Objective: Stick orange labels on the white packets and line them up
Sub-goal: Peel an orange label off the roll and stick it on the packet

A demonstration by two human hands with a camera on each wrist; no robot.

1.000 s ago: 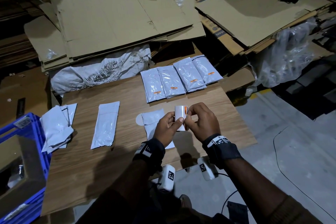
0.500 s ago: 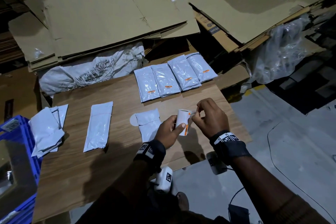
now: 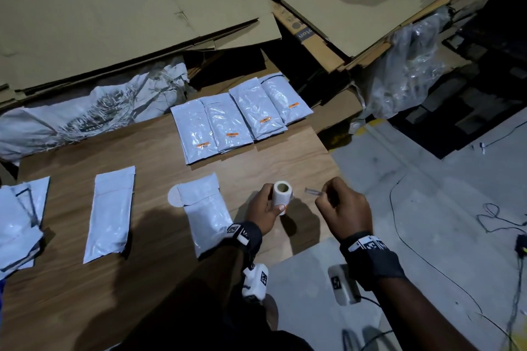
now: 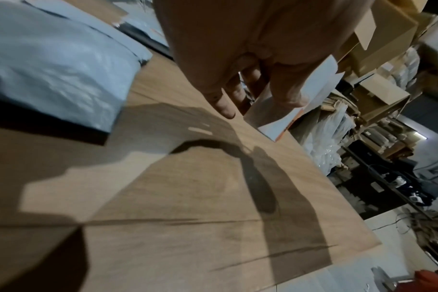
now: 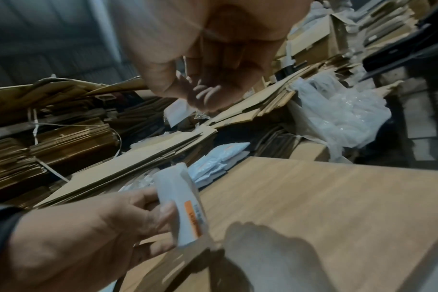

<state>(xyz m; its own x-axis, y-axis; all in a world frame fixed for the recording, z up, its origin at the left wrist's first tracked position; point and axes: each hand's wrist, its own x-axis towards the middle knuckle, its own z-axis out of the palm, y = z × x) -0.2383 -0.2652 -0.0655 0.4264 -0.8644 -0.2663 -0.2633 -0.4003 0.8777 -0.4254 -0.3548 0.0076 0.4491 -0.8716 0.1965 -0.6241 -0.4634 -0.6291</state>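
My left hand (image 3: 266, 206) grips a white roll of labels (image 3: 282, 197) upright above the wooden board (image 3: 148, 288). The roll (image 5: 181, 205) shows an orange label on its side in the right wrist view. Just to its right, my right hand (image 3: 338, 205) pinches a small peeled label (image 3: 313, 192) between thumb and fingers, apart from the roll. A white packet (image 3: 206, 209) with no label lies left of my left hand. Several white packets with orange labels (image 3: 238, 121) lie side by side at the board's far edge.
Another bare white packet (image 3: 109, 212) lies further left, and a loose pile of packets (image 3: 18, 221) at the left edge. Flattened cardboard (image 3: 114, 14) and a white sack (image 3: 85, 117) lie beyond the board. The grey floor (image 3: 427, 208) with cables lies to the right.
My right hand has pulled a label free of the roll and drawn away to the right. The left hand has turned the roll upright, its core facing up.
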